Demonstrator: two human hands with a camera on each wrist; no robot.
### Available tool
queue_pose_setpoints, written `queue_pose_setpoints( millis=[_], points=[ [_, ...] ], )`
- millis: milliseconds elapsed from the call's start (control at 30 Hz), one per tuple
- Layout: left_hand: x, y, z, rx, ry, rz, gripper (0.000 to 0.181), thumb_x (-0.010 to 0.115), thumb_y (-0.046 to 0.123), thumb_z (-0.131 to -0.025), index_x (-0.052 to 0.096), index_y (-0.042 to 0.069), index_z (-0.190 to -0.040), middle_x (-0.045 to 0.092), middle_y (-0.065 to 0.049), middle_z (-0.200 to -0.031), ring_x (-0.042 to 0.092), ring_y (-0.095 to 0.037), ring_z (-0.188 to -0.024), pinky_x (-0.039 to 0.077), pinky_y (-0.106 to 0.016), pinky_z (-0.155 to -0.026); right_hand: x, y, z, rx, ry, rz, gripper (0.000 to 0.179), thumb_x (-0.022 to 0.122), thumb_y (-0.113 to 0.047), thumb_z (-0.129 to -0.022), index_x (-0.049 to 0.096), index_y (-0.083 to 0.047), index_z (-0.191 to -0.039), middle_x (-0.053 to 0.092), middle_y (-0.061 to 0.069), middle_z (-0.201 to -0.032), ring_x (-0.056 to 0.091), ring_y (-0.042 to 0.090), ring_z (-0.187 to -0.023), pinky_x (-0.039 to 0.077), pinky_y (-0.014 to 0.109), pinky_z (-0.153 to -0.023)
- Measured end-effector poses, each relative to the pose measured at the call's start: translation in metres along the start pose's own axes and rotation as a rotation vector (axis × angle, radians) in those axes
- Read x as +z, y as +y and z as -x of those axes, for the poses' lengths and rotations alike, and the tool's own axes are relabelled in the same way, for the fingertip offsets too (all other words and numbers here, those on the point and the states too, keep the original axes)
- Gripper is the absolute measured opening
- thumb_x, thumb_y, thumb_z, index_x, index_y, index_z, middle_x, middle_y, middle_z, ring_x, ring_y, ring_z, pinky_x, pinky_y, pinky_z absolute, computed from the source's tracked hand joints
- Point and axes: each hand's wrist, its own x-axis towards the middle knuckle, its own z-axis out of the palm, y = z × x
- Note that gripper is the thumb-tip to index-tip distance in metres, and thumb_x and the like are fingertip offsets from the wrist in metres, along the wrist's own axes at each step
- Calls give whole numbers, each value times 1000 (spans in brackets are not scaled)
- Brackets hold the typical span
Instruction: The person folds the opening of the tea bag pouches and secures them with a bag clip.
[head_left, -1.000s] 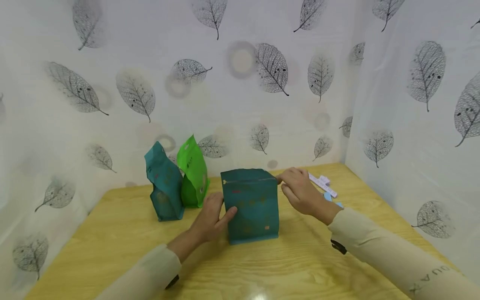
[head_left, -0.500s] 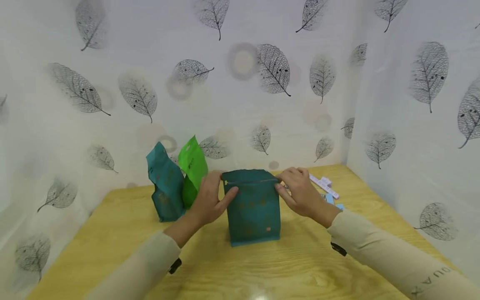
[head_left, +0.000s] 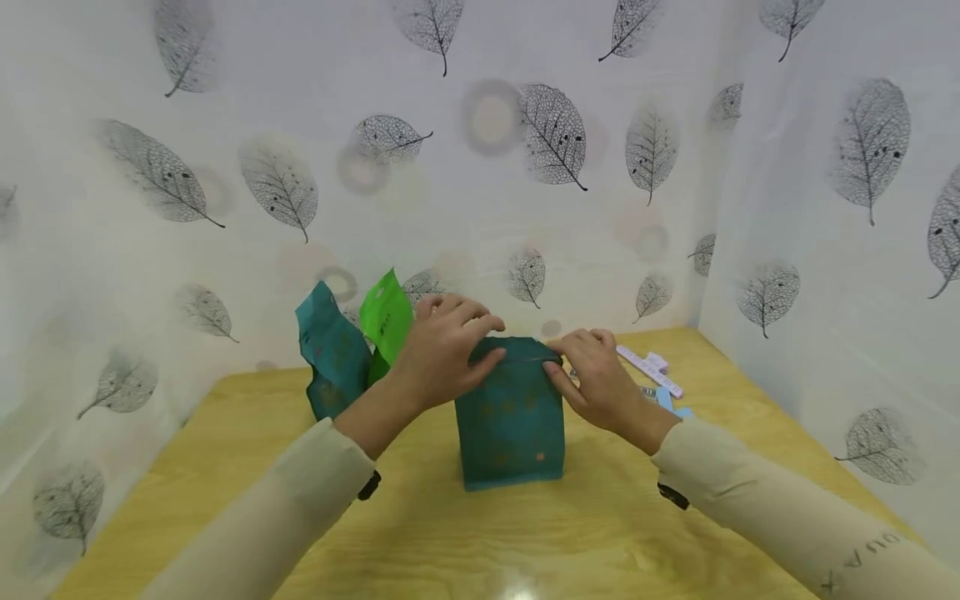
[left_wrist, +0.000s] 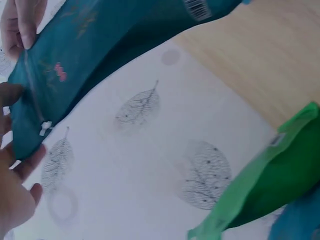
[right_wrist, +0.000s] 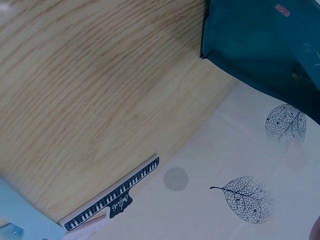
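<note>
A teal stand-up pouch (head_left: 512, 425) stands upright on the table, its top bent back at the seal line. Pinching its top right corner is my right hand (head_left: 600, 382), thumb in front and fingers over the edge. My left hand (head_left: 442, 354) is at the top left corner with fingers spread, the thumb against the front and the forefinger raised above the rim. In the left wrist view, a small white tab (left_wrist: 45, 126) sits at one end of the seal line. Only the pouch's side (right_wrist: 250, 45) shows in the right wrist view.
Another teal pouch (head_left: 333, 354) and a bright green pouch (head_left: 387, 317) stand at the back left. To the right lie a lilac long clip (head_left: 648, 369), a light blue clip (head_left: 666, 400) and a piano-key patterned clip (right_wrist: 112, 195). Leaf-print sheeting (head_left: 480, 208) surrounds the table (head_left: 420, 533).
My left hand has risen from the pouch's left side to its top corner, then moved up and right over the rim. The right hand stays at the right corner, its thumb now against the front.
</note>
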Motion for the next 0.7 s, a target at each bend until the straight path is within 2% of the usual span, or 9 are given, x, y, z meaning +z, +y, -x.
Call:
queue_pose_setpoints(
  millis=[67, 133, 267, 500, 700],
  points=[
    [-4, 5, -7, 9, -84, -70, 25, 71, 38, -92, 71, 20, -110, 69, -2, -109, 59, -24, -105, 38, -49, -95, 0, 0, -1, -17, 26, 17, 45, 38, -40, -108, 65, -4, -111, 64, 8, -93, 57, 27, -89, 33, 53, -83],
    [-6, 10, -13, 9, -152, -102, 26, 69, 41, -93, 71, 21, -109, 71, -1, -106, 61, -23, -103, 38, -50, -95, 1, -2, -1, -26, 47, 33, 43, 39, -38, -108, 64, -3, -110, 64, 9, -93, 58, 27, -88, 34, 53, -83],
    [-3, 18, -19, 10, -214, -127, 25, 66, 42, -95, 72, 20, -106, 74, 2, -100, 63, -21, -96, 38, -51, -97, 3, -7, -1, -7, 73, 34, 41, 40, -37, -108, 64, -4, -107, 63, 8, -92, 57, 25, -87, 34, 51, -83],
    [-3, 25, -23, -26, -250, -121, 23, 66, 42, -95, 70, 20, -95, 75, 4, -86, 63, -19, -81, 38, -50, -94, 4, -11, -2, 6, 97, 37, 40, 40, -37, -108, 63, -6, -102, 63, 6, -89, 57, 24, -85, 33, 50, -82],
    [0, 26, -22, -29, -214, -130, 23, 68, 40, -94, 66, 19, -84, 70, 5, -72, 61, -18, -70, 40, -49, -91, 5, -11, -5, -12, 108, 63, 35, 43, -34, -107, 60, -7, -94, 60, 5, -85, 55, 22, -80, 34, 50, -80]
  ],
)
